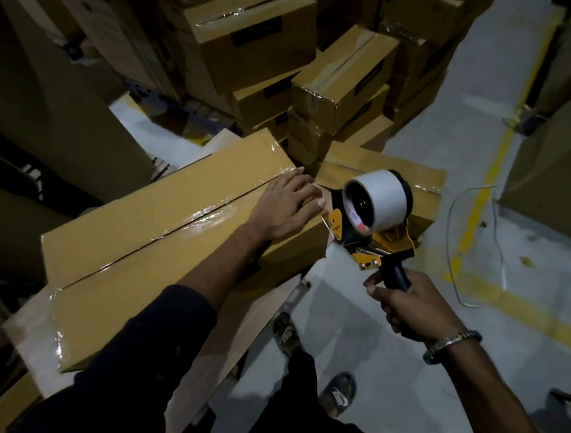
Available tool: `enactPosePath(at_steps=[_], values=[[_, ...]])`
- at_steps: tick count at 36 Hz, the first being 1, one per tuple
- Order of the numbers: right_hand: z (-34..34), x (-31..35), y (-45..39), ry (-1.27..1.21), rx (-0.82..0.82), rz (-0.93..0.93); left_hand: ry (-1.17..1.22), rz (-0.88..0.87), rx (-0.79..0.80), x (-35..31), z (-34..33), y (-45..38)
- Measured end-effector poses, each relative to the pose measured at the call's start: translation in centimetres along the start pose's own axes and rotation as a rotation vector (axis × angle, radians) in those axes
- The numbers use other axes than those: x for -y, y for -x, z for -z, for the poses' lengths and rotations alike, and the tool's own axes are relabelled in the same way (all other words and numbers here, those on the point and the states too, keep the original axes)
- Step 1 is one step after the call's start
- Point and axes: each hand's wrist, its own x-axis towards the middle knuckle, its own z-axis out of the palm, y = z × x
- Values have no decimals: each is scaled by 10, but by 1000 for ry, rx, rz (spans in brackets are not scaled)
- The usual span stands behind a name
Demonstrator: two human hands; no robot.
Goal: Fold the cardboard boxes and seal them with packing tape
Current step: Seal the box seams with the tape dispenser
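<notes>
Cardboard box lies under the flat, straight-fingered left hand while the right hand grips the tape dispenser; pressing the tape end down firmly would seal it well.

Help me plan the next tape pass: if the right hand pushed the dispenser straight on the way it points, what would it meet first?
Probably the near end of the long box, beside the left hand; depth is uncertain.

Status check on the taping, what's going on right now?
Left hand flat on long brown cardboard box. Right hand grips yellow tape dispenser at box end. Top seam taped.
</notes>
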Motion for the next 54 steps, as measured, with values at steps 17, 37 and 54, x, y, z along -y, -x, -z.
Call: enactPosePath(at_steps=[17,37,54], values=[[-39,-14,-15,-311,71,-209,-37,-3,-22,-1,-7,1],[-38,-28,-19,-185,-32,-182,-69,10,45,-8,1,3],[-55,-99,-17,-130,-5,-330,-98,-40,111,-32,2,7]])
